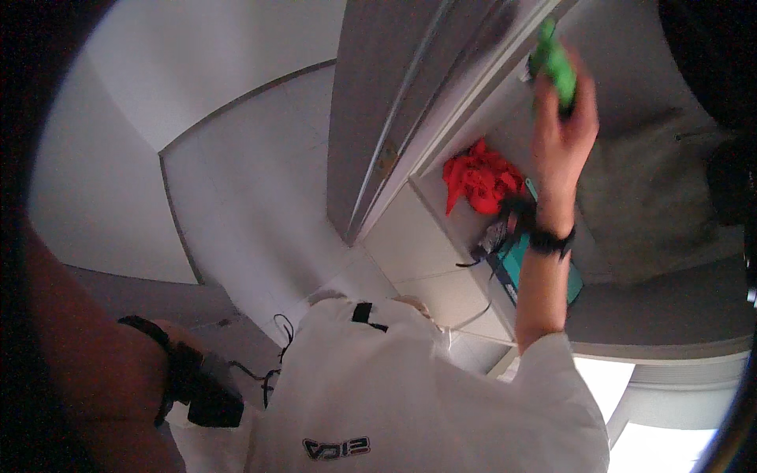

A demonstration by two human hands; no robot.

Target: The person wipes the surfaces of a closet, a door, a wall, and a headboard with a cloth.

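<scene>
My right hand [569, 134] reaches up at the upper right, with fingers closed round a bright green object [558, 69]. It is blurred, with a narrow upper end, and its kind cannot be made out. Below the hand, a crumpled red bag or cloth [482, 177] lies inside an open cupboard-like space. A teal flat box [516, 272] sits partly behind my right forearm, with dark straps and a small dark bundle beside it. At the lower left my left arm [95, 355] comes in close, wearing a black strap with a dark box-shaped device [211, 394]; the left hand itself does not show.
A grey-brown fabric bag [650, 201] stands to the right of my right forearm. A dark door panel [386, 94] and a pale frame edge [465, 94] border the space on the left. Pale floor [252, 181] stretches beyond, and bright window light [662, 449] shows at the lower right.
</scene>
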